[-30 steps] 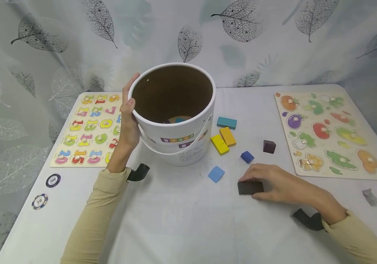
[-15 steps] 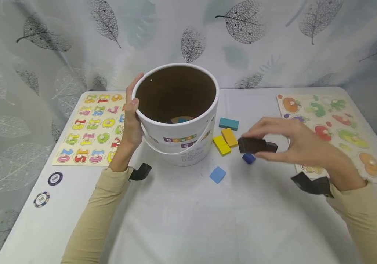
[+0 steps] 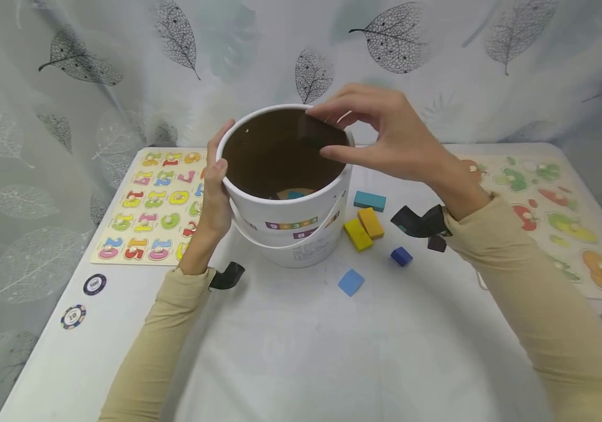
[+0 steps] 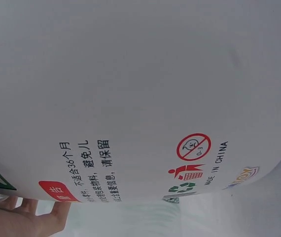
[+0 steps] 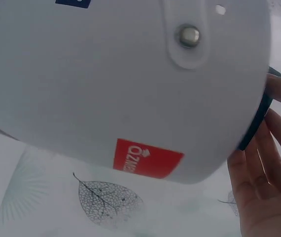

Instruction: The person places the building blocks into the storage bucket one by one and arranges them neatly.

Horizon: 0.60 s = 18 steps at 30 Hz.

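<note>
A white bucket (image 3: 258, 206) with printed number stickers and a dark brown inside stands on the table. My left hand (image 3: 215, 199) grips its left rim, thumb over the edge; the left wrist view shows those fingers (image 4: 32, 217) below the bucket's wall. At the right side of the mouth, my right hand (image 3: 385, 132) holds a dark rectangular block (image 5: 257, 121) between thumb and fingers. In the head view, that block barely stands out from the dark inside. Some coloured pieces (image 3: 295, 194) lie at the bottom of the bucket, mostly hidden by the front rim.
Right of the bucket lie a teal block (image 3: 370, 201), two yellow blocks (image 3: 358, 235), a small blue block (image 3: 401, 256), a light blue square (image 3: 351, 282) and a dark cube (image 3: 436, 243). A number puzzle board (image 3: 145, 205), poker chips (image 3: 73, 316) and a vegetable puzzle board (image 3: 554, 205) flank them.
My right hand has lifted the dark block off the table and carried it up and left to the bucket's mouth. My left hand keeps its grip on the rim.
</note>
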Each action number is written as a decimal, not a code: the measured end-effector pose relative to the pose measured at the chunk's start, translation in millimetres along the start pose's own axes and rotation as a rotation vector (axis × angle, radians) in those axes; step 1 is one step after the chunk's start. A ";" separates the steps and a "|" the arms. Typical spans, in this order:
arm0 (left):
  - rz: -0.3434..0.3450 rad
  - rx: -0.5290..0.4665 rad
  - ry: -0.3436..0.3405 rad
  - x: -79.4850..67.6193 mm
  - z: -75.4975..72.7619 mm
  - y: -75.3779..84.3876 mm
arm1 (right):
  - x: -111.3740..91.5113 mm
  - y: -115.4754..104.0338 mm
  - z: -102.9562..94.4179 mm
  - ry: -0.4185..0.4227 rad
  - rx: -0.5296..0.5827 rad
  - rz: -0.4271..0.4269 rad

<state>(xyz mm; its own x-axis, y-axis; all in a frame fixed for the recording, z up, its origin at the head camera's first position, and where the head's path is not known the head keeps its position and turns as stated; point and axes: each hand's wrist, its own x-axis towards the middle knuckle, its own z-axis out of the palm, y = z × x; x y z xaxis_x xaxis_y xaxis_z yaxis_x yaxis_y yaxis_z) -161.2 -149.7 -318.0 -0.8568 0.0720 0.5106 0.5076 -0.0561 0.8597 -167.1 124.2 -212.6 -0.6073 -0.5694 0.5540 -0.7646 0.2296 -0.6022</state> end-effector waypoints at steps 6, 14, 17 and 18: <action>0.003 0.016 0.006 -0.4 -0.6 0.7 | 4.9 2.8 7.1 -0.023 -0.027 0.037; -0.004 0.013 0.000 -0.8 -0.2 1.0 | 1.9 3.7 8.1 -0.062 -0.042 0.058; 0.000 0.007 -0.005 -0.6 0.4 1.2 | -3.0 -1.4 5.1 -0.061 -0.042 0.025; 0.001 0.007 -0.007 -0.5 0.6 1.3 | -5.3 -4.3 3.4 -0.058 -0.037 0.005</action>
<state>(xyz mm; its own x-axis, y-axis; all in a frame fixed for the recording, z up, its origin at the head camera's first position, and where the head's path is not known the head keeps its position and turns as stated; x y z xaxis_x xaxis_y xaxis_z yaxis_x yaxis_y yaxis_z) -160.1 -149.2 -317.2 -0.8557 0.0790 0.5115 0.5091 -0.0492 0.8593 -159.8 123.6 -215.0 -0.5985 -0.6130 0.5157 -0.7695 0.2610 -0.5829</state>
